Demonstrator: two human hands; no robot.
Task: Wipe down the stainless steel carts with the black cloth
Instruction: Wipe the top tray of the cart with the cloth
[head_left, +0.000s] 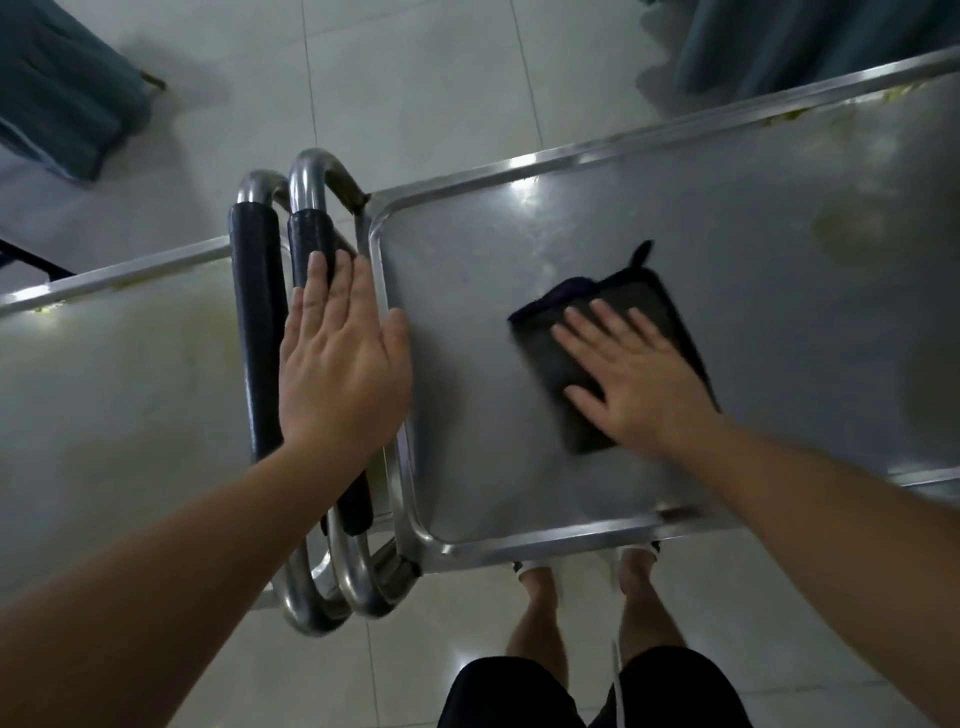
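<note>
Head view, looking straight down: two stainless steel carts stand end to end on a pale tiled floor (441, 78), their handles side by side in the middle. The right cart (753, 218) has a tray top with a raised rim, and the black cloth (561, 358) lies folded flat on that top, towards the handle end. The right hand (631, 376) presses down on the cloth, palm flat, fingers straight and spread, so its grip is wide and it curls round nothing; the cloth shows beyond the fingertips and along both sides of the hand. The left hand (340, 358) is also flat and wide, fingers straight and together, laid over the right cart's rim and its handle (311, 234), which has a dark padded sleeve. Whether the palm truly bears on the rim I cannot tell. The left cart (130, 364) lies under the left forearm, its own padded handle (257, 322) just beside the other. Yellowish smears mark the far edges of both tops. Blue-grey fabric (57, 88) hangs in the far corners. Below the near rim, the person's bare legs and black shorts (504, 696) are visible.
</note>
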